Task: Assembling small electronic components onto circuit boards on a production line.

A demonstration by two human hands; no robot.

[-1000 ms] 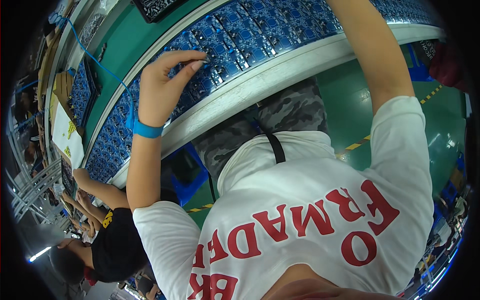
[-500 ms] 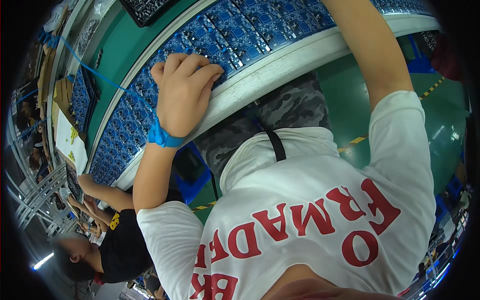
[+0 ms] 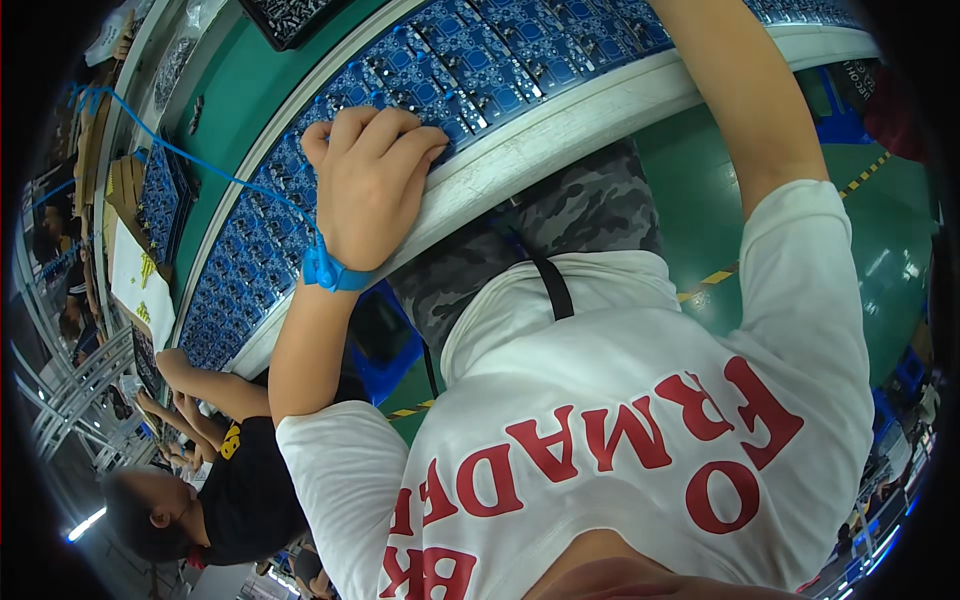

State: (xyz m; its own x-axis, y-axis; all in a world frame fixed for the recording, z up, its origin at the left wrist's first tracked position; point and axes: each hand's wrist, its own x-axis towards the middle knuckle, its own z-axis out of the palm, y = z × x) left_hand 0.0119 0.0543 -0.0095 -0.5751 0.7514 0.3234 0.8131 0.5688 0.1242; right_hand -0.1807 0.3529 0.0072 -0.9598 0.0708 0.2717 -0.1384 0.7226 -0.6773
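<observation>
Between blue boards [image 3: 440,65] and green floor [image 3: 700,215] runs a pale rail [image 3: 545,128]; over its edge the left hand [image 3: 372,185] curls its fingers, any hold hidden; the right hand is out of view.

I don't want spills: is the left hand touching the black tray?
Apart. The head view plainly shows blue boards and green tabletop between the left hand and the black tray.

"Where's the left hand [image 3: 375,185]?"

"Curled over the blue circuit boards [image 3: 500,70] and the pale rail [image 3: 560,130]; I can't tell what's beneath it."

"And that blue wrist strap [image 3: 340,275]?"

"Worn on that same side, its cord [image 3: 222,174] running across the green bench [image 3: 215,125]."

"The right arm [image 3: 748,90]?"

"Extended over the boards, hand beyond my sight."
</observation>
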